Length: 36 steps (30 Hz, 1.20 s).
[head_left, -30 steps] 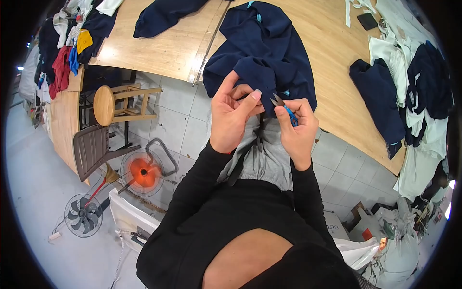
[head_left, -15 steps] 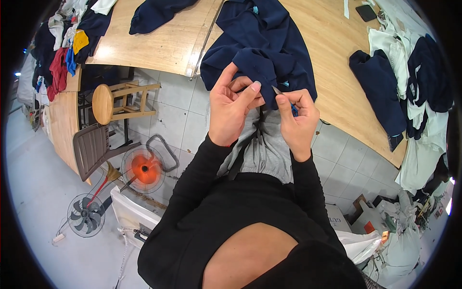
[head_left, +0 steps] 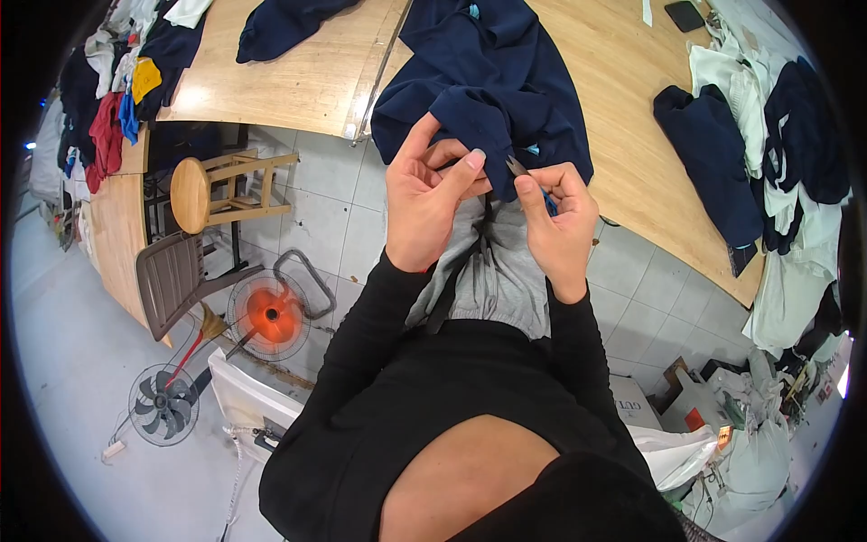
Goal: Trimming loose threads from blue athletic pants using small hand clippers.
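Little of the snips (head_left: pixel 516 166) in view

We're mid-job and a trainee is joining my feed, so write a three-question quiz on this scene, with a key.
1. True or false: the right hand holds small metal snips with blue handles.
2. Multiple choice: which thing do the left hand's fingers touch?
a) a round-seated wooden stool
b) a navy-blue cloth garment
c) a crumpled white cloth
3. Fill in: the flat, black, rectangular object lies on the light-brown wooden table, toward the person's ____ side.

Key: 1 true; 2 b; 3 right.
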Tool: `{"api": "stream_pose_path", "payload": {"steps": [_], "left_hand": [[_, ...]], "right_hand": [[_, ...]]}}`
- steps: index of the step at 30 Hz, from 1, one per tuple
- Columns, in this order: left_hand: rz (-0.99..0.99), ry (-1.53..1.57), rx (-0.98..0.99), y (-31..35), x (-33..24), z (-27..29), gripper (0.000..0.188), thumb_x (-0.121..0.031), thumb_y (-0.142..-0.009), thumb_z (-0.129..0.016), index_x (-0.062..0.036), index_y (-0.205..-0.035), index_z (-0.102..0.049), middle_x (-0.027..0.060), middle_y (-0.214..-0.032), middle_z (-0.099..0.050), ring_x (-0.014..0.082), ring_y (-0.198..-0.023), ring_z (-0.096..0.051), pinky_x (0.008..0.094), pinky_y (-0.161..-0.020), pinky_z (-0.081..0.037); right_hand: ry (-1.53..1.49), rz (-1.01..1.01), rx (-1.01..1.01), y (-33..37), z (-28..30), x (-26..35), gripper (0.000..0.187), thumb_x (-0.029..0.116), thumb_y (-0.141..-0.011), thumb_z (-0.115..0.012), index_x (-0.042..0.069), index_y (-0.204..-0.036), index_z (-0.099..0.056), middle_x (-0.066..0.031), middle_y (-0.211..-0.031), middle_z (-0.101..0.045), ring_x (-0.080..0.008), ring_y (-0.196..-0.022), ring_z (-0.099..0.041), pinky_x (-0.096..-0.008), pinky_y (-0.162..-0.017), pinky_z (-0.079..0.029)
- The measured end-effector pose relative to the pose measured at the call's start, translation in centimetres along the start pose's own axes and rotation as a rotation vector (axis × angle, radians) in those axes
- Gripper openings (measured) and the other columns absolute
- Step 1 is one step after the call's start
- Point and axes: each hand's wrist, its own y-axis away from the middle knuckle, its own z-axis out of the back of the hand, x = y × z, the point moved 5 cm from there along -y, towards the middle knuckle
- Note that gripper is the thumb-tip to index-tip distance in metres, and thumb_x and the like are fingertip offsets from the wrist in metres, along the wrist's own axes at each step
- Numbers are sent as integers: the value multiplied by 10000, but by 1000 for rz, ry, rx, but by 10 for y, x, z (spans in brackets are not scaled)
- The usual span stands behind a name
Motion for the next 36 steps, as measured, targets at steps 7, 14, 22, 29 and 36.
{"api": "stream_pose_path", "payload": {"steps": [7, 14, 22, 29, 36], "left_hand": [[-4, 0, -2, 0, 0, 4, 648, 72, -1005, -705, 23, -1605, -464, 87, -1094, -752, 114, -948, -746, 299, -818, -681], [13, -3, -19, 0, 2, 6, 665, 81, -995, -718, 31, -1606, -460, 65, -1031, -727, 101, -887, -729, 301, -796, -679], [13, 51, -3, -1, 2, 4, 662, 81, -999, -716, 33, -1605, -454, 66, -1024, -725, 104, -876, -728, 304, -772, -678], [54, 95, -14, -1, -1, -1, 652, 76, -1001, -709, 25, -1602, -461, 60, -1021, -725, 104, -868, -726, 306, -763, -675], [23, 36, -21, 0, 2, -2, 708, 79, -967, -750, 26, -1611, -460, 47, -986, -716, 81, -856, -701, 287, -795, -657]], "right_hand": [[15, 27, 10, -1, 0, 2, 249, 179, -1006, -844, -13, -1003, -685, 9, -854, -700, -23, -762, -565, -213, -683, -456], [-1, 2, 18, -1, 1, 2, 242, 171, -1003, -844, -13, -988, -688, 7, -841, -702, -23, -750, -566, -211, -676, -454], [-17, 35, 31, -2, 0, 8, 203, 142, -1019, -820, -8, -984, -689, 14, -833, -698, -24, -752, -578, -212, -687, -464], [-140, -94, 32, 4, 4, -3, 182, 133, -1042, -792, 2, -985, -678, 14, -871, -702, -25, -802, -588, -213, -733, -473], [-53, 0, -66, 2, 6, 4, 218, 162, -1021, -824, -5, -1011, -685, -6, -884, -721, -28, -793, -589, -208, -720, -464]]}}
